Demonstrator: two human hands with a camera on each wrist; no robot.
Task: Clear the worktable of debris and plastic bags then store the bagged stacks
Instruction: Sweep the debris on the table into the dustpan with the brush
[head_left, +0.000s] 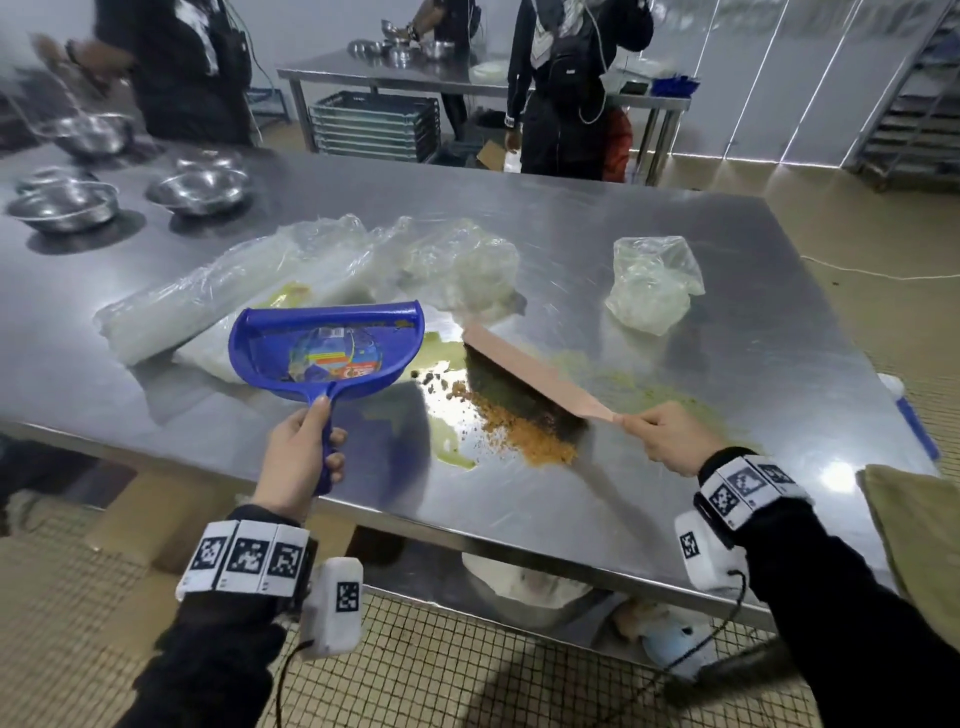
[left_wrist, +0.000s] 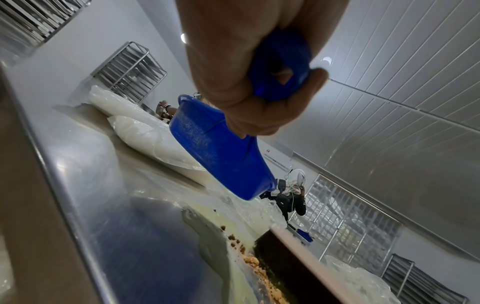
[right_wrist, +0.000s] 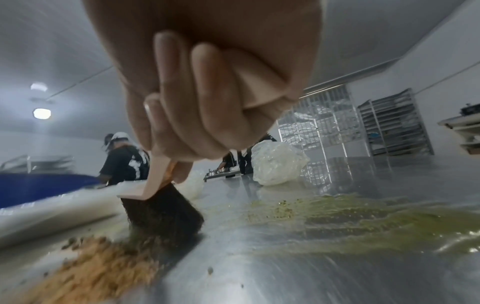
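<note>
Head view: L hand (head_left: 293, 457) grips dustpan (head_left: 324, 348) raised, tilted to catch; R hand (head_left: 670, 439) grips brush (head_left: 535, 382) herding crumbs (head_left: 524, 434) on worktop (head_left: 675, 260)

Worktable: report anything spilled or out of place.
Orange-brown crumbs lie heaped by the brush in the right hand. A greenish smear spreads behind it. The dustpan in the left hand hangs above the worktable, not against the pile.
</note>
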